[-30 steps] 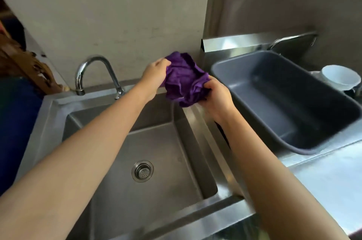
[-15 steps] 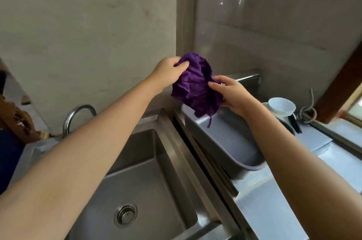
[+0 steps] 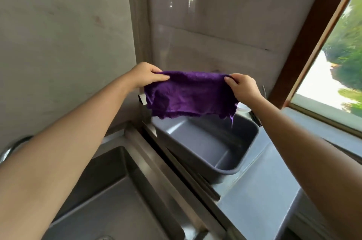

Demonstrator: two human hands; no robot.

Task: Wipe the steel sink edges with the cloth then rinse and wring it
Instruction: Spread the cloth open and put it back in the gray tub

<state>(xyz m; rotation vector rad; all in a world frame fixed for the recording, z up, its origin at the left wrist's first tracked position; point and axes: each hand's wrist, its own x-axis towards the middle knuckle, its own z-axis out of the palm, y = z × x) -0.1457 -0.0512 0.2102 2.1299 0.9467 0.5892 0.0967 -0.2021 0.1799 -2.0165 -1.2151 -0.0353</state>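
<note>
Cloth (image 3: 188,94) hangs spread flat in the air over the grey tub's (image 3: 205,141) far edge, right of the sink (image 3: 156,161). Top corners are pinched, one by the left hand (image 3: 146,75), one by the right hand (image 3: 242,88), probably to open it out for hanging.

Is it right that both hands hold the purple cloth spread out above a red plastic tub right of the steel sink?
No: the head view shows the plastic tub is grey, not red. The left hand and right hand do hold the purple cloth spread out above it, right of the steel sink.
</note>
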